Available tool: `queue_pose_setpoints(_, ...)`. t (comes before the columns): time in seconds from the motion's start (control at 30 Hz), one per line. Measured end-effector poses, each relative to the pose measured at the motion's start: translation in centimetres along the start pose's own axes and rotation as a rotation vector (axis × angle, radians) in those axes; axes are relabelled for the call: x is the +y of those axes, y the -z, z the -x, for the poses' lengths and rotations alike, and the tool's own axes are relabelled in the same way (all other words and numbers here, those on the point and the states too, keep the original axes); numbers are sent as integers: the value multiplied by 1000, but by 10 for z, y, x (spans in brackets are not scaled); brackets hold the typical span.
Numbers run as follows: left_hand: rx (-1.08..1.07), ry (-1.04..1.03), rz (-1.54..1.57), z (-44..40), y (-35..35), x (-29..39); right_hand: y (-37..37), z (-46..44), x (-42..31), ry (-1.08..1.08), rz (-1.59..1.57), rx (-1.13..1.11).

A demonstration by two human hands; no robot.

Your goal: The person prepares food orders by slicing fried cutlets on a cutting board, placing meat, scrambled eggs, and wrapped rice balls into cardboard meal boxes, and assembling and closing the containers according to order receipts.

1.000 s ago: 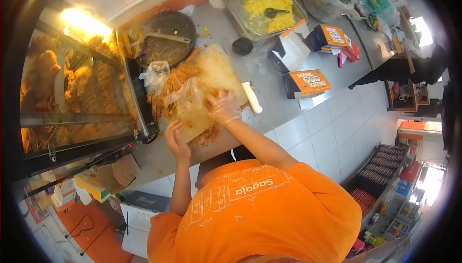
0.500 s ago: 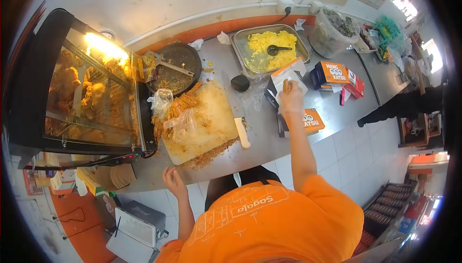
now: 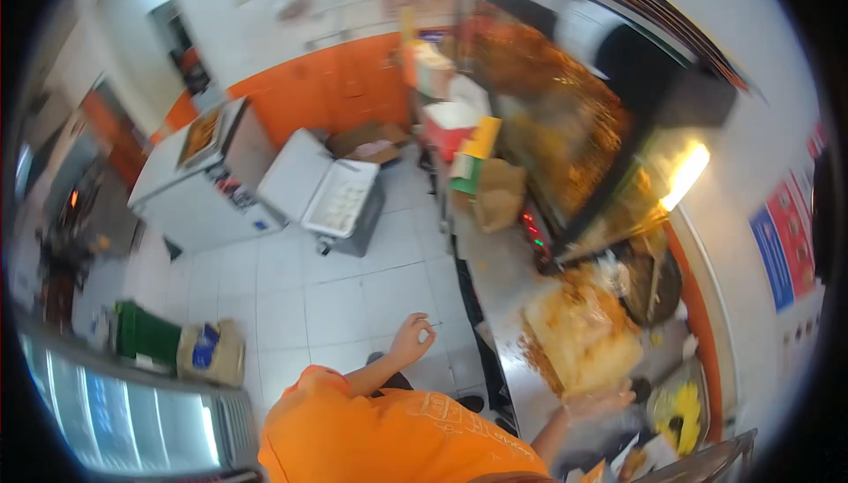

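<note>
My left hand (image 3: pixel 412 339) hangs over the floor, away from the counter. Its fingers curl loosely toward the thumb with a gap between, and nothing shows in it. My right hand (image 3: pixel 602 403), in what looks like a clear plastic glove, stretches across the counter beside the lower edge of the cutting board (image 3: pixel 587 333). Motion blurs its fingers, which look extended without an object. Brown crumbs (image 3: pixel 539 355) and fried food scraps lie about the board. Close to the right fingertips is a small black object (image 3: pixel 640 389). A tray of yellow food (image 3: pixel 680 417) stands beyond.
A lit glass food warmer (image 3: pixel 565 121) occupies the counter's far end, near a dark round pan (image 3: pixel 658 284). Cartons (image 3: pixel 636 461) sit at the bottom right. On the tiled floor stand an open cooler (image 3: pixel 340 205), a white chest (image 3: pixel 208 187) and a green bin (image 3: pixel 146 334).
The view has swung left, toward the warmer and floor. My right hand has left the orange box and now lies near the board. My left hand's fingers are more curled.
</note>
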State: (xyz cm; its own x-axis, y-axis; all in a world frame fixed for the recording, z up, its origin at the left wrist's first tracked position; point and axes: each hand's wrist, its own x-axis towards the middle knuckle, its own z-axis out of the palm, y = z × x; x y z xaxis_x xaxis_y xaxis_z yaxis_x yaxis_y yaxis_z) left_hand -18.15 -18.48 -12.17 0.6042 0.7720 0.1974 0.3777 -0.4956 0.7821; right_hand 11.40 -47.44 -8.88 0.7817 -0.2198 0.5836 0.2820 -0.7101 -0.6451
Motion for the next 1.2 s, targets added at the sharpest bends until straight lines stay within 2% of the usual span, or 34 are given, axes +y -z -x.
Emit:
queue_pose_setpoints(0.03,-12,-30,25,3,12,-4,-21,18,-28,97,-36,-109)
queue_pose_setpoints(0.1,-74,-125,32,0,42,-21,-25,56,-148,181,-96,-282)
queue_pose_setpoints(0.17,-125,-163,24,2,87,-44,-28,102,-247,81,-596,-438)
queue_pose_setpoints(0.23,-172,-135,1,11,153,-71,-52,173,-308,158,-825,-522)
queue_pose_setpoints(0.27,-119,-81,-33,16,188,-97,-64,208,-341,196,-943,-558)
queue_pose_setpoints(0.33,-26,40,-70,47,247,-151,-78,275,-389,191,-914,-761)
queue_pose_setpoints(0.4,159,152,-159,83,307,-208,-90,334,-413,420,-756,-939)
queue_pose_setpoints(0.43,315,222,-192,105,339,-227,-101,365,-419,612,-574,-1058)
queue_pose_setpoints(0.5,623,401,-240,148,391,-258,-141,412,-404,994,-180,-1243)
queue_pose_setpoints(0.57,910,620,-180,190,427,-285,-152,421,-394,1017,186,-1588)
queue_pose_setpoints(0.6,1045,726,-108,207,440,-296,-239,451,-306,1171,196,-1559)
queue_pose_setpoints(0.67,1088,806,-394,238,456,-323,-258,452,-298,1065,480,-1670)
queue_pose_setpoints(0.73,937,905,-543,243,472,-325,-266,464,-320,933,624,-1695)
queue_pose_setpoints(0.83,886,911,-377,216,481,-366,-293,491,-361,805,679,-1703)
queue_pose_setpoints(0.93,726,858,-252,146,511,-392,-333,529,-405,722,672,-1702)
queue_pose_setpoints(1.0,607,804,-181,105,533,-413,-364,557,-441,696,632,-1691)
queue_pose_setpoints(1.13,636,1028,-90,85,554,-464,-469,642,-518,758,337,-1609)
queue_pose_setpoints(1.17,664,1094,-71,92,553,-476,-507,678,-553,808,179,-1548)
queue_pose_setpoints(1.2,694,1162,-46,105,545,-488,-502,686,-640,771,-2,-1692)
